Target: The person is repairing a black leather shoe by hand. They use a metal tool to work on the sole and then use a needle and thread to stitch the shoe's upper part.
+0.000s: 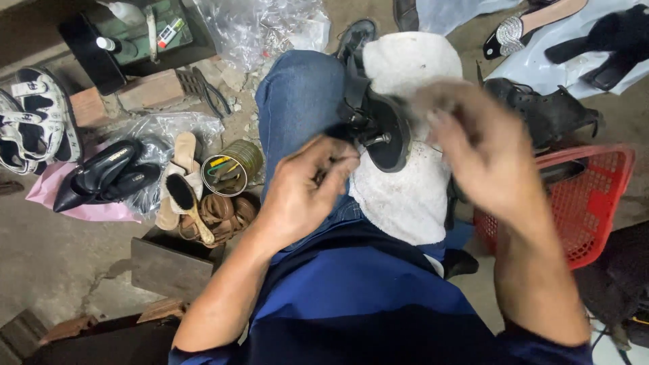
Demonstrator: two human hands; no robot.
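Note:
A black heeled shoe (385,132) lies sole-up on a white cloth (405,196) spread over my lap, its heel tip showing a metal pin. My left hand (304,192) pinches the shoe near the heel, with something small and dark between fingers and thumb. My right hand (483,155) hovers over the shoe's right side, blurred by motion; what it holds, if anything, is unclear. My jeans-clad knee (297,101) rises behind the left hand.
A red plastic basket (588,203) sits at right with a black boot (541,111) behind it. At left lie black pumps (108,176), white sandals (34,122), a brush (186,203), a tin (233,169) of tools, plastic bags and a dark wooden block (172,267).

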